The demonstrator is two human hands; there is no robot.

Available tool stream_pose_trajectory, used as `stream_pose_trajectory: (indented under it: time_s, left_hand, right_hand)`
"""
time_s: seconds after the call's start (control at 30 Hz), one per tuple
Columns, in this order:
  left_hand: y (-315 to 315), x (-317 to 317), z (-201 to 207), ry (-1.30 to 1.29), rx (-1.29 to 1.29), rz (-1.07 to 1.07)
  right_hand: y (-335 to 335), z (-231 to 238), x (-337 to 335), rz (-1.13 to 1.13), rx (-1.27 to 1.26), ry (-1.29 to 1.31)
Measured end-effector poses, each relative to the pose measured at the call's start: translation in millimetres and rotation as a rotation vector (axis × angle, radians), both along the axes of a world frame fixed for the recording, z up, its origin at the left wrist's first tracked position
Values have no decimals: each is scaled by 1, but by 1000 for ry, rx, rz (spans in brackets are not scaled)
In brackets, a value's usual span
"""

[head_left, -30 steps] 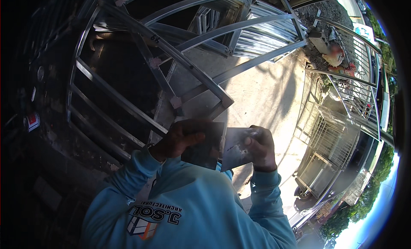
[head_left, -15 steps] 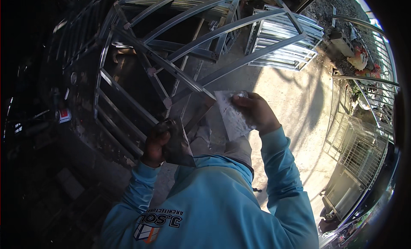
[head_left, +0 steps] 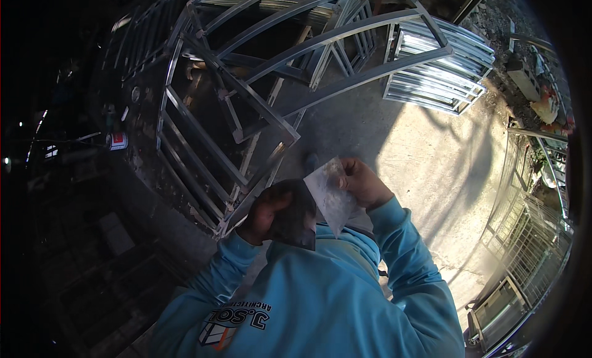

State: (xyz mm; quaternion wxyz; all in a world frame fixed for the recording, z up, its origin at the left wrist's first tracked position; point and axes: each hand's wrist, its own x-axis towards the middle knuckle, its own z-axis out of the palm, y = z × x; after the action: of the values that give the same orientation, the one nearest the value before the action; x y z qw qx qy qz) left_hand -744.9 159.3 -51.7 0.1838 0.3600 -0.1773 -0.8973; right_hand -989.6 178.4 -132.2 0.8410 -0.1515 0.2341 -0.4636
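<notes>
My left hand (head_left: 262,216) is closed on the edge of a dark, stiff-looking sheet (head_left: 297,219), its thumb lying over the near face. In my right hand (head_left: 366,184) a pale, grey-white sheet (head_left: 331,196) with a mottled face is pinched between thumb and fingers. Both sheets are in front of my waist, and their inner edges meet or overlap in the view; whether they touch I cannot tell. The exact kind of either sheet does not show. Beyond my hands stands a metal tube frame (head_left: 364,79) with curved bars, its nearest corner just past the sheets.
Slatted metal panels (head_left: 431,65) lie on the sunlit concrete floor (head_left: 425,148) at the far right. A wire cage (head_left: 524,235) stands to the right, with a concrete block (head_left: 523,81) farther back. At left, a red-and-white can (head_left: 117,141) sits in shadow.
Both hands have come together, bringing the dark and pale sheets edge to edge in the view. My view has shifted, so the frames and panels appear farther right.
</notes>
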Motion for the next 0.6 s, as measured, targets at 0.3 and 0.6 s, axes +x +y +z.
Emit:
stream_pose_trajectory:
  time_s: [0.3, 0.6]
  left_hand:
    - [16, -15, 3, 128, -17, 187]
    - [8, 9, 15, -307, -493, 459]
  right_hand:
    - [25, -25, -41, 32, 15, 464]
    - [-8, 63, -45, -368, -212, 827]
